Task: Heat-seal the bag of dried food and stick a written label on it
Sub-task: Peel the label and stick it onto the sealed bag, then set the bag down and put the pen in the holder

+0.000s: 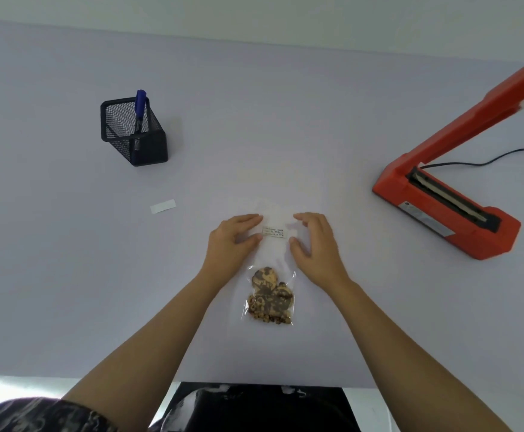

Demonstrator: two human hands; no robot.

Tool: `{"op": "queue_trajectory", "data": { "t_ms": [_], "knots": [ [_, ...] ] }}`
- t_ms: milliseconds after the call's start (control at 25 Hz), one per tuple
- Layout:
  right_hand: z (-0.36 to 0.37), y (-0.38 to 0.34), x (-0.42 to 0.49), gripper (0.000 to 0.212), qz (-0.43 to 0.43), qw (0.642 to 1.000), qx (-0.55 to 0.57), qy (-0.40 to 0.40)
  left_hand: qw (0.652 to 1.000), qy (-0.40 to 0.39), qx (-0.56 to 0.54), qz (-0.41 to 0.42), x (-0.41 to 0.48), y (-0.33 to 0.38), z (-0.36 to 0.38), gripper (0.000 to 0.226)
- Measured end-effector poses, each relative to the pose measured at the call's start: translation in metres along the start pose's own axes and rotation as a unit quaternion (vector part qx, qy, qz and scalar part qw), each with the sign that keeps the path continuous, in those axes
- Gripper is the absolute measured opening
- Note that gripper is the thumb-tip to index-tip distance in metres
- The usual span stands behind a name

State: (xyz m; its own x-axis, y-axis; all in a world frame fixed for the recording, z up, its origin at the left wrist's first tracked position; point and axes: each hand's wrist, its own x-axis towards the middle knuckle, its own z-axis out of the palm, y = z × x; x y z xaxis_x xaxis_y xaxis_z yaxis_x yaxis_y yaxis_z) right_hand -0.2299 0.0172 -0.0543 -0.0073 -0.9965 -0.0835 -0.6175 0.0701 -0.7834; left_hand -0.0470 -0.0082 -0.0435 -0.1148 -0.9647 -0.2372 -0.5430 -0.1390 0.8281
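Observation:
A clear plastic bag (271,260) lies flat on the table in front of me, with brown dried food (270,299) gathered at its near end. A small white label with handwriting (274,231) sits on the bag's upper, empty part. My left hand (232,241) rests on the bag just left of the label, fingers spread and pressing down. Just right of the label, my right hand (315,241) does the same with fingers apart. Neither hand holds anything. An orange heat sealer (441,210) stands at the right with its arm raised.
A black mesh pen holder (134,132) with a blue marker (140,107) stands at the far left. A small white paper strip (163,206) lies on the table left of the bag. The sealer's black cable (488,159) trails off to the right. The table's near edge (98,377) is close to my body.

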Motion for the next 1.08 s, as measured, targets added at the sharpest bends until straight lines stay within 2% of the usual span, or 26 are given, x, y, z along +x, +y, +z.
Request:
{"op": "queue_trajectory", "data": {
  "t_ms": [120,240,320,440,480,600,840,1080],
  "knots": [
    [0.003,-0.014,-0.030,0.046,0.105,0.993,0.023,0.057,0.998,0.034,0.038,-0.024,-0.025,0.007,-0.010,0.037],
    [0.018,-0.024,-0.070,0.061,0.183,0.983,-0.007,0.007,0.990,-0.017,0.127,-0.051,-0.062,0.001,-0.004,0.037],
    [0.027,-0.030,-0.082,0.067,0.196,0.980,-0.003,-0.022,0.990,-0.043,0.116,-0.065,-0.076,-0.003,0.003,0.032],
    [0.031,-0.038,-0.073,0.073,0.226,0.973,0.050,-0.008,0.992,-0.037,0.052,-0.105,-0.070,0.001,0.003,0.022],
    [0.029,-0.041,-0.066,0.073,0.227,0.972,0.069,0.002,0.993,-0.026,0.028,-0.111,-0.063,0.004,0.001,0.023],
    [0.019,-0.052,-0.034,0.072,0.189,0.978,0.081,0.033,0.996,0.005,0.001,-0.091,-0.035,0.021,-0.011,0.047],
    [-0.011,-0.074,0.094,0.071,0.110,0.985,0.108,0.083,0.997,0.059,-0.042,-0.037,0.083,0.065,-0.046,0.051],
    [-0.017,-0.057,0.224,0.068,0.094,0.986,0.112,0.083,0.992,0.043,-0.093,-0.078,0.212,0.074,-0.054,0.053]
  ]
}}
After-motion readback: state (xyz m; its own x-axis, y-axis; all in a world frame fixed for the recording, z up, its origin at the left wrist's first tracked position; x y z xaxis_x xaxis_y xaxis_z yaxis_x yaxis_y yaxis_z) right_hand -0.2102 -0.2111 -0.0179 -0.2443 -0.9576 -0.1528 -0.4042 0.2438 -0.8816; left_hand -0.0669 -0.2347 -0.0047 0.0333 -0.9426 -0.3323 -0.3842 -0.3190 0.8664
